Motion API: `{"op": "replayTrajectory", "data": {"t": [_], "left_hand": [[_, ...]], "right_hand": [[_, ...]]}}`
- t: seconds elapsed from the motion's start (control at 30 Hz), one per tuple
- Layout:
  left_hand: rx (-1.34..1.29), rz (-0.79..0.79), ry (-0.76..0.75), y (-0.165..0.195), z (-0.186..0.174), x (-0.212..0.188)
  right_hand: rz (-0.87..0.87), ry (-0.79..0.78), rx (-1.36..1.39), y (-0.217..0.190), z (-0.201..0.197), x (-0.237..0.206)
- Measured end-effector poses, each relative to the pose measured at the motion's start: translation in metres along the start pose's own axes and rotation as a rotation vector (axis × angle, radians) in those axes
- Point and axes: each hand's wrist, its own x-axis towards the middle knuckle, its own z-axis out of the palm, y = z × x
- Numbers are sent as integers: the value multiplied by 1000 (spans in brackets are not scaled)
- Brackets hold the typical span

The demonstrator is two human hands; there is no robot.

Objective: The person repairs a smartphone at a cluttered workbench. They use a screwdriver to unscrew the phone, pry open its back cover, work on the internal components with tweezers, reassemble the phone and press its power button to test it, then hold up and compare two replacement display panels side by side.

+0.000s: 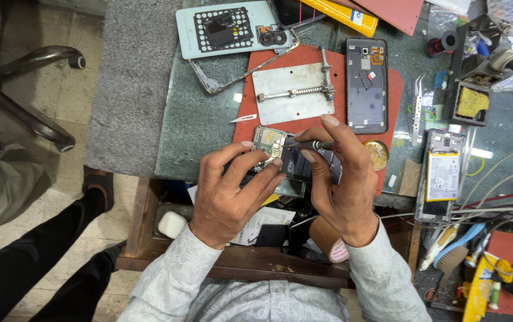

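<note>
An opened phone (280, 156) with its circuit board showing lies at the near edge of a red work mat (250, 107). My left hand (235, 194) grips the phone's left end, thumb and fingers around it. My right hand (343, 179) pinches a small dark screwdriver (311, 145), whose tip points left onto the board. Both hands meet over the phone. White patterned sleeves cover my wrists.
A metal holder plate (292, 92), a second opened phone (366, 83), a pale back cover (226, 27) and a bare frame lie behind. Tweezers (417, 110), a soldering stand (477, 71), another phone with its battery (444, 173) and cables crowd the right. Another person sits at left.
</note>
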Motion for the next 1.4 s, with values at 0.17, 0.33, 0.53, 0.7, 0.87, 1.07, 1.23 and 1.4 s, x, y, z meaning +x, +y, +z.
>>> {"op": "replayTrajectory", "data": {"t": [0.17, 0.33, 0.53, 0.7, 0.87, 1.07, 1.23, 1.4], "left_hand": [[-7, -8, -5, 1, -1, 2], [-15, 3, 7, 2, 0, 4], [-21, 19, 10, -2, 0, 8], [-15, 20, 6, -3, -1, 10], [-3, 35, 18, -5, 0, 12], [-14, 47, 16, -8, 0, 13], [-12, 43, -5, -7, 1, 12], [3, 40, -6, -5, 6, 10]], "right_hand": [[-51, -29, -93, -10, -6, 16], [13, -50, 5, -21, -20, 30], [13, 14, -200, -19, -15, 39], [-121, 47, -113, -18, -15, 47], [-40, -7, -130, -21, -17, 52], [-33, 37, -202, -23, -14, 54], [-73, 72, -184, -19, -15, 51], [-37, -4, -74, -18, -20, 49]]}}
